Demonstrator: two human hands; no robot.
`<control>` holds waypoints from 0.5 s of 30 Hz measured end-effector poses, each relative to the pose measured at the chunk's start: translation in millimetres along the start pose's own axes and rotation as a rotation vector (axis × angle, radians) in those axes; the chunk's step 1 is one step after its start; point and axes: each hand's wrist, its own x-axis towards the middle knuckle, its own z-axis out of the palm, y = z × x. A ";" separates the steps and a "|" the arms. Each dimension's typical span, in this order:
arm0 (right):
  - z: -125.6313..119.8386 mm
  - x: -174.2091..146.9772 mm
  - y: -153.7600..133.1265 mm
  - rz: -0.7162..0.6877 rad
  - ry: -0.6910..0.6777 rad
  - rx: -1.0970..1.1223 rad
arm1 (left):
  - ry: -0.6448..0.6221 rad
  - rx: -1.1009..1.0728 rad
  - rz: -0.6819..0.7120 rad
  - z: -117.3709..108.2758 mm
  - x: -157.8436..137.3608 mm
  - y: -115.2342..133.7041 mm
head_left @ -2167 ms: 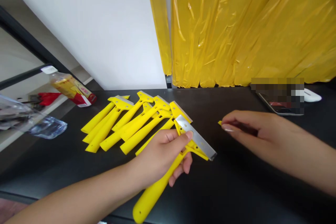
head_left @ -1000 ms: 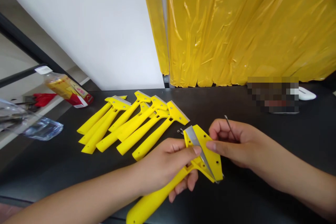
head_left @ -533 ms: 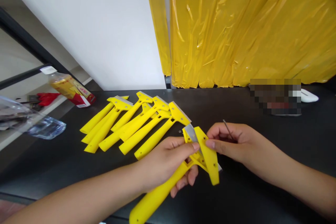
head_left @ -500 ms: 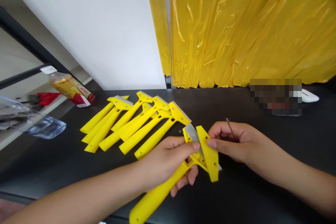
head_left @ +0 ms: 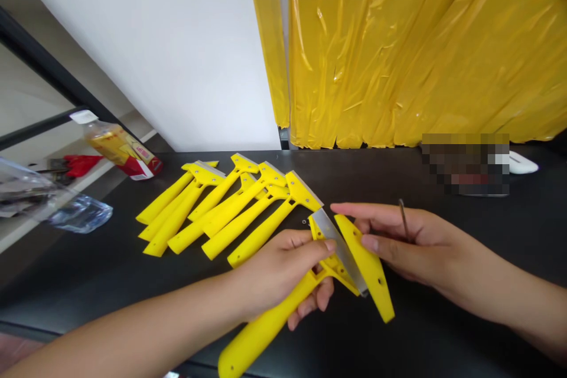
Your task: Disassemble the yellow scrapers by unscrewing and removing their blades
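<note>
My left hand (head_left: 287, 271) is closed around the neck of a yellow scraper (head_left: 270, 325), its thumb pressing on the bare steel blade (head_left: 339, 248) in the head. My right hand (head_left: 411, 242) pinches a flat yellow cover plate (head_left: 365, 269) with holes in it, a little to the right of the blade and tilted. Its index finger reaches out past the plate's top. A thin bent metal tool, perhaps a hex key (head_left: 403, 220), also rests in the right hand. Beyond the left hand lie several yellow scrapers (head_left: 261, 221) with blades fitted.
A small nut or washer (head_left: 304, 222) lies by the scraper heads. At left are a tilted drink bottle (head_left: 121, 147) and a clear plastic bottle (head_left: 82, 212). A yellow plastic curtain (head_left: 398, 47) hangs behind the black table (head_left: 443, 319); a white object (head_left: 522, 162) sits back right.
My right hand has drawn the cover plate right, away from the scraper head, uncovering more of the blade. Its index finger has straightened. The left hand has stayed put.
</note>
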 end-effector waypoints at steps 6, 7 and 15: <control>-2.2 -3.6 10.0 0.039 -0.055 -0.011 | -0.020 -0.016 0.006 -1.3 0.0 -0.7; -3.5 -4.4 11.0 0.043 -0.054 -0.015 | -0.019 -0.017 0.004 -1.6 0.2 -1.0; -8.6 -9.4 -2.2 0.054 -0.091 -0.524 | -0.017 -0.010 0.001 -2.0 1.5 -2.5</control>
